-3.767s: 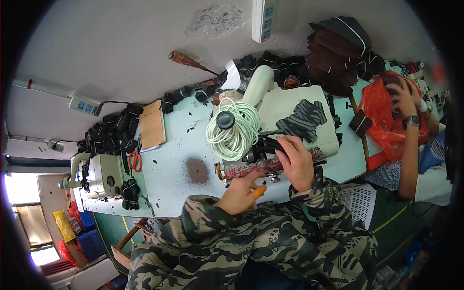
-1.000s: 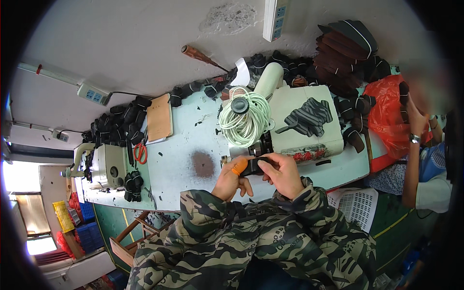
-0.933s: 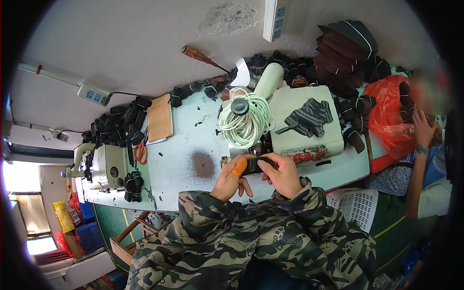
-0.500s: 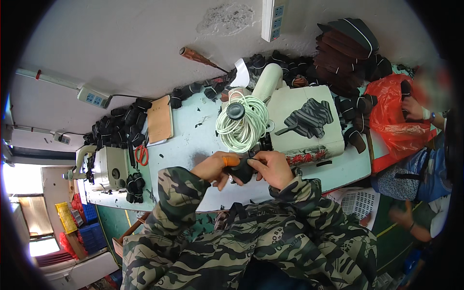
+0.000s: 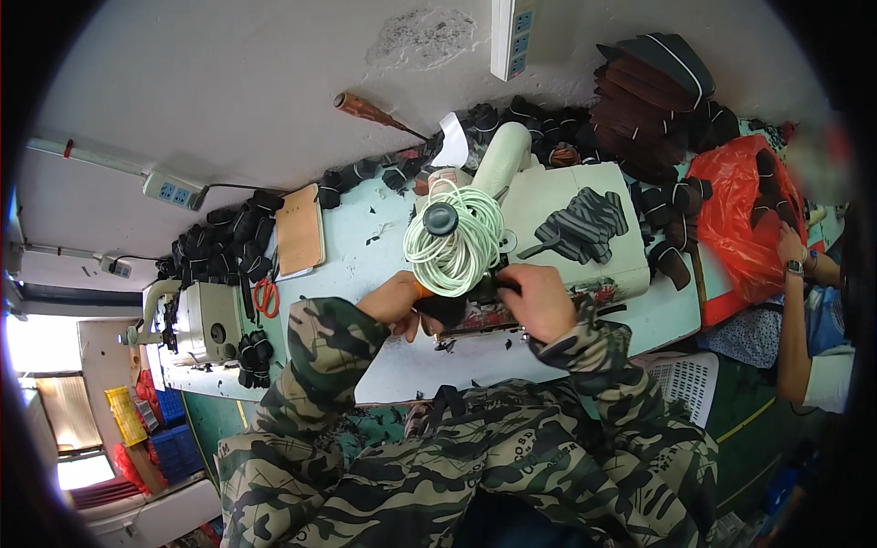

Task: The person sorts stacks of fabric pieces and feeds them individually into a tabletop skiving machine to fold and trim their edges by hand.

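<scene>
My left hand (image 5: pixel 393 305), with an orange cover on one finger, pinches the edge of a small dark curved piece (image 5: pixel 444 312) by the front of a cream sewing machine (image 5: pixel 571 228). Beyond it, my right hand (image 5: pixel 541 303) has its fingers closed at the machine's dark working end. What those fingers hold is hidden from view. A coil of pale cord (image 5: pixel 457 251) around a black-topped post hangs over the spot and covers part of it. A zigzag pile of dark strips (image 5: pixel 585 226) lies on the machine's flat top.
Dark bundles (image 5: pixel 239 228) line the wall, with red-handled scissors (image 5: pixel 266 298) and a brown notebook (image 5: pixel 302 230) beside them. A second sewing machine (image 5: pixel 206 321) stands left. On the right, another person's hand (image 5: pixel 791 245) reaches to a red plastic bag (image 5: pixel 731 215). A screwdriver (image 5: pixel 375 113) leans on the wall.
Both hands have moved forward with the dark piece, up to the machine's working end, and spread apart. The co-worker's arm has shifted at the red bag.
</scene>
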Demonstrator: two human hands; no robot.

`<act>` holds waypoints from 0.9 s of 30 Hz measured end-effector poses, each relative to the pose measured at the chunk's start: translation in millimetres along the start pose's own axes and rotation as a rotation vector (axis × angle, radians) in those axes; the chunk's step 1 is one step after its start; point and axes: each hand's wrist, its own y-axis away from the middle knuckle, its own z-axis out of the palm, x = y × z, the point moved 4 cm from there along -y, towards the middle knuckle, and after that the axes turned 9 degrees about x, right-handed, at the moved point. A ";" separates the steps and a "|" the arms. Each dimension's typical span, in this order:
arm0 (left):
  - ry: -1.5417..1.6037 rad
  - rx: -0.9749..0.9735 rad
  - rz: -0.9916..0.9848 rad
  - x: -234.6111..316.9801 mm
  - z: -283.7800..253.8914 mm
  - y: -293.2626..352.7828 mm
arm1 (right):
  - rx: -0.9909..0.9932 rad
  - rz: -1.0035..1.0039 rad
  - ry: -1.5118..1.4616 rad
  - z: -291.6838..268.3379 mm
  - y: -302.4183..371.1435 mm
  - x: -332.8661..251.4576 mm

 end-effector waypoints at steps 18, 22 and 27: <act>0.037 0.194 0.028 -1.3 7.3 12.9 | -0.129 0.115 -0.180 -11.3 4.9 2.8; 0.097 0.006 -0.013 -2.5 16.0 9.0 | -0.077 -0.212 -0.071 -10.0 6.9 -11.1; 0.081 0.267 0.204 0.0 6.7 10.5 | -0.073 0.018 -0.095 -15.1 7.2 0.7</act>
